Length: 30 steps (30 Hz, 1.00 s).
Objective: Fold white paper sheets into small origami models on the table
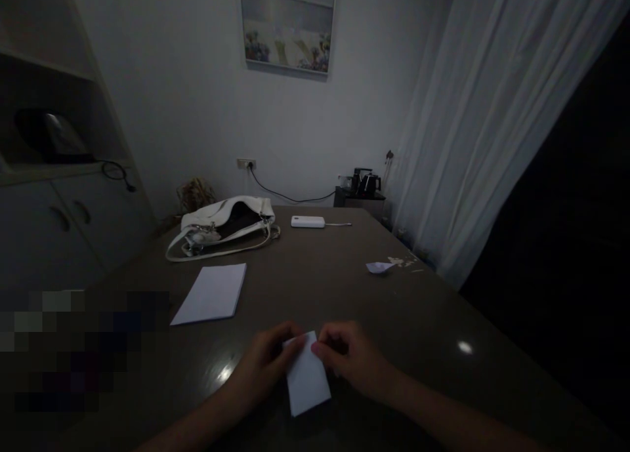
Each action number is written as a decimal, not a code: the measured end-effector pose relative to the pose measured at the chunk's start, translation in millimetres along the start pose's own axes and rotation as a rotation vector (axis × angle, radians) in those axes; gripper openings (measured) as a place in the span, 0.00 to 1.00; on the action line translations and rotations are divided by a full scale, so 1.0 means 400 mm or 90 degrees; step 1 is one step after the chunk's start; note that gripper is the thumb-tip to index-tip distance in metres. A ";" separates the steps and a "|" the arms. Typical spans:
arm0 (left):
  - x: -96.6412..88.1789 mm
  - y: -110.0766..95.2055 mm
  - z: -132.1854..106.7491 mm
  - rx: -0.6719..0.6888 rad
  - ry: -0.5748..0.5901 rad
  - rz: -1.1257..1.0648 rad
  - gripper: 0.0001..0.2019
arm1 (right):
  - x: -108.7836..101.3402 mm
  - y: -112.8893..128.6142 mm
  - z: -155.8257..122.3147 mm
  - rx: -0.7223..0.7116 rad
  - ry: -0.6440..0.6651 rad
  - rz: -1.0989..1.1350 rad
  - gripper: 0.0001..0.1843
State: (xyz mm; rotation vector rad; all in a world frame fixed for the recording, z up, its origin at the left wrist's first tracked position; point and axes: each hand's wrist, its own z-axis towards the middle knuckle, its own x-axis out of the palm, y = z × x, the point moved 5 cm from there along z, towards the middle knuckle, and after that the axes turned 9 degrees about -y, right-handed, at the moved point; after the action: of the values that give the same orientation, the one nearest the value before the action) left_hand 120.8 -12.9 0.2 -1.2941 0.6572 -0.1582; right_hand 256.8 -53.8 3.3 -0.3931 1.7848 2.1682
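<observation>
A folded sheet of white paper (308, 380) is at the near middle of the dark table (305, 288), its narrower end pointing away from me. My left hand (268, 357) grips the paper's upper left edge, with the thumb lying on top. On the other side, my right hand (352, 357) pinches the upper right edge between thumb and curled finger. The fingers under the paper are hidden. A stack of white paper (214, 294) lies to the left, beyond my left hand. Farther off to the right sits a small folded paper piece (378, 267).
A white handbag (224, 219) with a looped strap lies at the back left. Near the far edge is a white power bank (308, 222) with a short cable. Pale scraps (403, 262) lie by the right edge, beside a sheer curtain (472, 111).
</observation>
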 end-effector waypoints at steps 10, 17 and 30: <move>-0.042 -0.002 0.007 -0.059 -0.100 -0.017 0.21 | 0.003 0.005 -0.004 0.016 0.100 -0.059 0.19; -0.038 0.009 0.016 -0.106 -0.075 -0.171 0.20 | -0.015 0.003 0.007 0.009 0.021 -0.070 0.21; -0.067 0.001 0.013 -0.075 -0.127 -0.132 0.17 | -0.004 -0.002 0.001 0.004 0.070 -0.074 0.19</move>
State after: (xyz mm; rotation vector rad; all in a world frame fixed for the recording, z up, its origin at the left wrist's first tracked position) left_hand 101.6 3.9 10.1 -1.4695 0.3654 -0.1592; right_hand 258.8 -53.5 3.2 -0.6093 1.7770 2.0971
